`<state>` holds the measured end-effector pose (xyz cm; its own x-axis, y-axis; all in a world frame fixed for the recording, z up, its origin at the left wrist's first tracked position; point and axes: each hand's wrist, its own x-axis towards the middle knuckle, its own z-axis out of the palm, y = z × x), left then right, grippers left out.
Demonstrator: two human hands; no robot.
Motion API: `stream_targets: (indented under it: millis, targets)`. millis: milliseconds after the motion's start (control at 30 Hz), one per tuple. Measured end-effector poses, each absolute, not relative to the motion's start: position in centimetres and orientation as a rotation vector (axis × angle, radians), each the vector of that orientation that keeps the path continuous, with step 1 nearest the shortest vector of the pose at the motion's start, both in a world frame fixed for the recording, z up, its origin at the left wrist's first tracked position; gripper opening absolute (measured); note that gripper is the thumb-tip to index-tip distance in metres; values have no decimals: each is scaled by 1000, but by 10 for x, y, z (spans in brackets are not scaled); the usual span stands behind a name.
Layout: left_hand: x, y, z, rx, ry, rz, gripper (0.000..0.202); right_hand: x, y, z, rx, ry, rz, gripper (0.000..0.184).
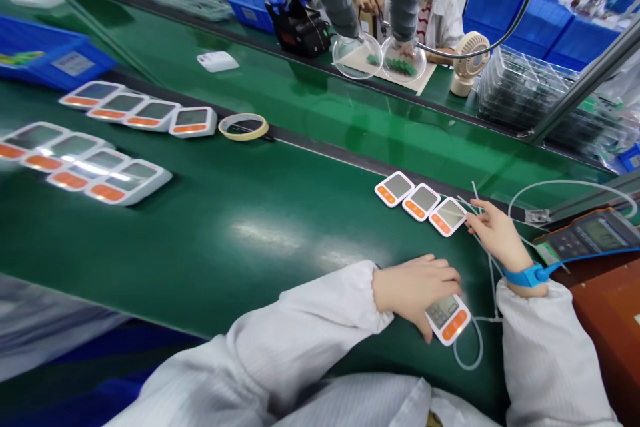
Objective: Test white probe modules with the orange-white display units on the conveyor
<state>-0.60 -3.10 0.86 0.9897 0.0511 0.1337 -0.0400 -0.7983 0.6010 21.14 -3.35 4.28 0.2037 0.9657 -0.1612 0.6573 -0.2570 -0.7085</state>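
My left hand (416, 288) rests on a small white monitor unit (449, 319) with a grey screen and orange button, holding it flat on the green belt near me. My right hand (495, 232), with a blue wrist strap (525, 275), reaches forward and its fingertips touch the nearest of three like units (447, 216) lined up in a row (423, 202). Thin white tubing (493, 280) runs under my right wrist and loops by the held unit.
Two rows of the same units (137, 113) (85, 163) lie at the left on the belt (250, 227). A tape roll (243, 127), blue bins (47, 53), a small fan (469, 61), stacked trays (530, 90) and a meter (590, 235) surround. Other workers sit across.
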Motion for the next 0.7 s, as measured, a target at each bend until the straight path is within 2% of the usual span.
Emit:
stream_targets:
  millis: [100,267,367,433,500,633,700]
  targets:
    - [-5,-30,5,2410,53,178,68,210,-40,60,-1862,-1628,895,30]
    - [-10,-10,9,2078,226,513,62,199,-49,84,-1549,-2081,1222,39]
    - [-10,-5,11,1807,384,729,75,194,-50,84,-1507,-2103,1181,46]
    - [-6,-6,10,1492,486,823,92,191,-48,79,-1566,-1995,1100,42]
    - [-2,-10,8,1162,546,839,97,188,-47,74,-1657,-1827,1000,39]
    - [3,-14,6,883,516,630,63,181,-48,75,-1668,-1714,890,42]
    - [4,-13,7,792,501,639,55,180,-49,79,-1586,-1745,955,47]
